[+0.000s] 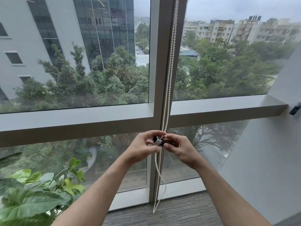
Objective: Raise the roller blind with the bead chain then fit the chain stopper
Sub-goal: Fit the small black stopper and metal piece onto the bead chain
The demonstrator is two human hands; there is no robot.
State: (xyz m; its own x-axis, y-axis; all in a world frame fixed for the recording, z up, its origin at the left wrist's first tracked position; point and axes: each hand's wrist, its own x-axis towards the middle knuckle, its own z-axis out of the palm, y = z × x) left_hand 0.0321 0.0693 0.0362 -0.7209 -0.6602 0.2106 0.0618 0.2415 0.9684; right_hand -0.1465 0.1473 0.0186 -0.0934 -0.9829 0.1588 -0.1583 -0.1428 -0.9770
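bead chain (169,75): white, two strands hanging down along the grey window mullion (158,62), running through both hands and on to a loop low near the carpet (171,211)
chain stopper (159,141): small black and white piece, held between the two hands at the chain, just below the horizontal frame bar (73,123); whether already clipped on the beads, cannot tell
left hand (143,146): fingers curled, thumb and fingertips pinched on the left end of the stopper, chain passing beside the fingers
right hand (178,148): fingers curled, pinched on the right end of the stopper, touching the chain
roller blind: not visible, glass uncovered across the whole view
plant (32,190): large green leaves at lower left, well apart from the hands
wall (268,160): pale, at right, with a small dark fitting (295,108) beside the frame bar's end
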